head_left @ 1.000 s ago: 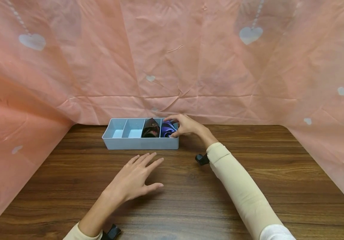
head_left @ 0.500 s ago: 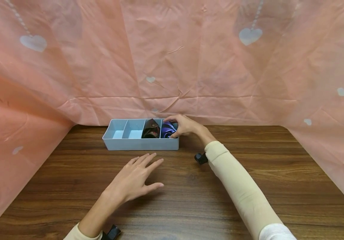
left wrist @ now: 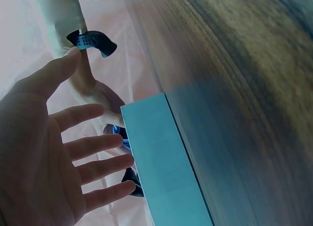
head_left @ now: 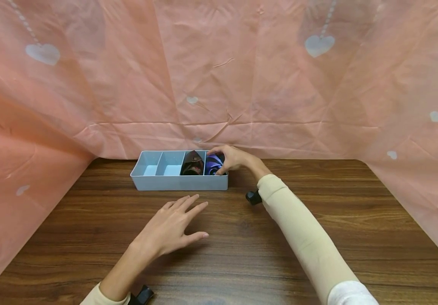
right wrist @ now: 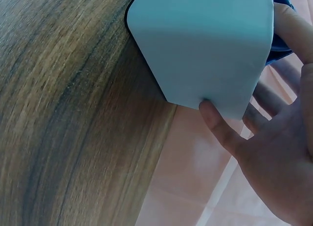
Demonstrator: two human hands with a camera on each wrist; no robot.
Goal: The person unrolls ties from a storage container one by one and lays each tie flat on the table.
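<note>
A light blue divided box (head_left: 178,183) stands at the back of the wooden table. Its rightmost compartment holds a rolled, silky purple-blue cloth (head_left: 212,164), and my right hand (head_left: 238,159) reaches over it from the right. Thumb and forefinger grip the cloth from its near and far sides; in the right wrist view another fingertip touches the box's end wall. In the compartment to the left lies a dark brown patterned cloth (head_left: 192,164). My left hand (head_left: 167,226) hovers low over the table in front of the box, fingers straight and spread, holding nothing.
The two left compartments (head_left: 157,164) show bare light blue floors. Behind the table and along both sides hangs a pink curtain (head_left: 264,84) with pale hearts. Each wrist carries a black camera mount, the right one (head_left: 254,197) near the box's right front corner.
The right wrist and forearm have shifted slightly left, and the hand has edged further over the purple-blue cloth. The left hand and the box hold their places.
</note>
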